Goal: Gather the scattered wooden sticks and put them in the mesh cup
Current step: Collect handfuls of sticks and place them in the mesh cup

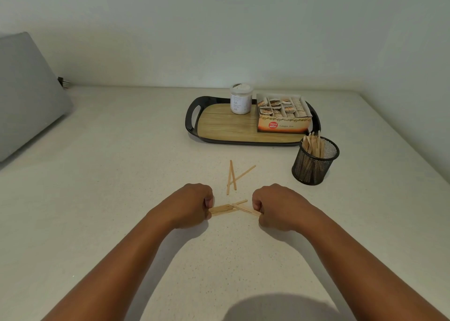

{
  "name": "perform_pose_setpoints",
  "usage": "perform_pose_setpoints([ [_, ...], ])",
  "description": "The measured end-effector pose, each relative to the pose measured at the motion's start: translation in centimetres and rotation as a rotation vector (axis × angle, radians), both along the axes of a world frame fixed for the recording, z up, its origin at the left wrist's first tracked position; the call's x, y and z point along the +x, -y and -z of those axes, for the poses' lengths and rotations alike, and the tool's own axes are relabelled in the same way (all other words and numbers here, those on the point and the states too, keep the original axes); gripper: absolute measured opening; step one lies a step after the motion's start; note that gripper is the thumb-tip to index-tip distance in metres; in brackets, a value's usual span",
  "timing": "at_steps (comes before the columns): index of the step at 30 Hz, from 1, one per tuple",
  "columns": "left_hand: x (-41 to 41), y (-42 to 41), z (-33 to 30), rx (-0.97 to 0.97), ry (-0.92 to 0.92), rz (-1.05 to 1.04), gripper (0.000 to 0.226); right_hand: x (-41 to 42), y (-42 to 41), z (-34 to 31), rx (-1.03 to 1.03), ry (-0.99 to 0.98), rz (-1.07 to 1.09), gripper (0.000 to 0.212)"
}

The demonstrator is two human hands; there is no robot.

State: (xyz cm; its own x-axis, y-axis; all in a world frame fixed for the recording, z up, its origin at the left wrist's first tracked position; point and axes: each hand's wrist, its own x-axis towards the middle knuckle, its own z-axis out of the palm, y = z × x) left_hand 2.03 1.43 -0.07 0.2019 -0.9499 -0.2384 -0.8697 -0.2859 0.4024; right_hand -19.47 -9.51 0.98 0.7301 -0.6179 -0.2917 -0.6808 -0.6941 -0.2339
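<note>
While both forearms are reaching forward over the pale table [121,150], the left hand [192,205] is curling its fingers and pinching one end of a small bundle of wooden sticks [231,208], and the right hand [275,206] is pinching the other end with its fingers curled in. Three loose sticks [234,175] are lying crossed just beyond the hands. Farther right, the mesh cup [315,161] is standing upright, holding more sticks, just beside a tray [192,121].
</note>
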Motion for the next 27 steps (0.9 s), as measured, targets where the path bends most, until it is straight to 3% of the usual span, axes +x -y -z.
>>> perform_pose_setpoints([
  [9, -0.4, -0.2, 0.0, -0.017, 0.008, -0.022, 0.018, -0.2, -0.2, 0.7, -0.075, 0.001, 0.01, 0.012],
  [16, 0.1, 0.0, -0.1, -0.124, -0.062, -0.095, 0.014, -0.4, 0.7, 1.3, -0.043, 0.138, 0.128, 0.01],
  [21, -0.2, 0.5, -0.4, -0.332, -0.341, -0.26, 0.024, -0.6, 1.1, 1.0, 0.175, 0.506, 0.29, 0.012],
  [27, -2.2, 1.4, -0.9, -0.409, -0.783, -0.319, 0.023, 0.7, 0.0, 0.7, 0.643, 0.916, 0.43, 0.016],
])
